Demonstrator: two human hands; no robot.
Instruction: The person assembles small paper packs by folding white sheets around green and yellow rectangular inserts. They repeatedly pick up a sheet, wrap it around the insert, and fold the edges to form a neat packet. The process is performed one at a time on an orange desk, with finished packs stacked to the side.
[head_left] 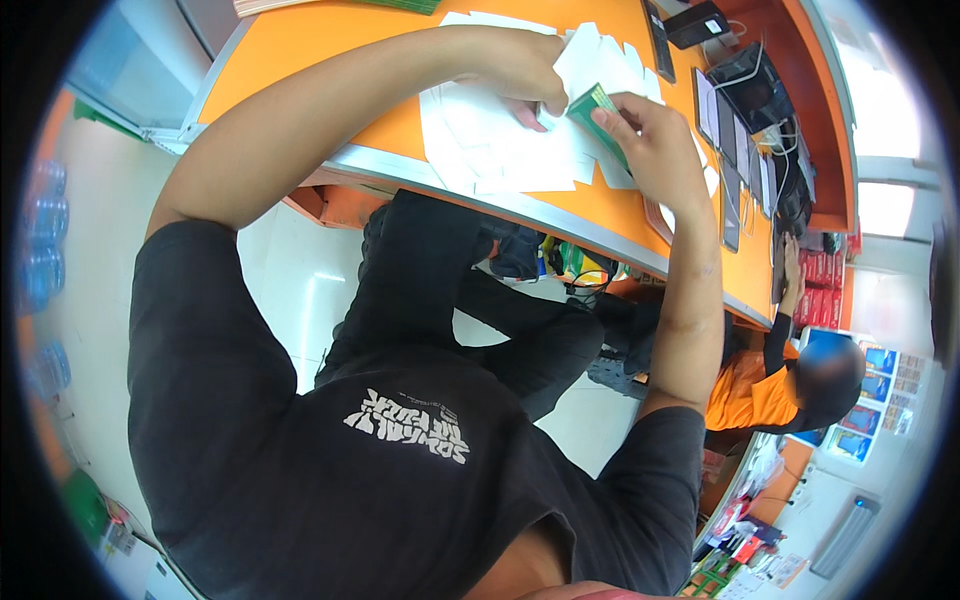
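Note:
White sheets of paper [500, 155] lie spread and overlapping on the orange table [315, 75]. My left hand [520, 75] reaches over them, its fingers curled and pinched on a folded piece of white paper [585, 60] that stands up from the pile. Close beside it on the right, my right hand [655, 145] grips a flat green packet [597, 103] between thumb and fingers. The packet is tilted, its upper end next to the left fingertips. Part of the packet is hidden behind the right hand.
Several phones or tablets [730, 200] with white cables lie along the right side of the table. A black device [750, 88] stands farther back. A co-worker in orange and black [750, 390] sits at the right. Water bottles [42, 240] stand at the far left.

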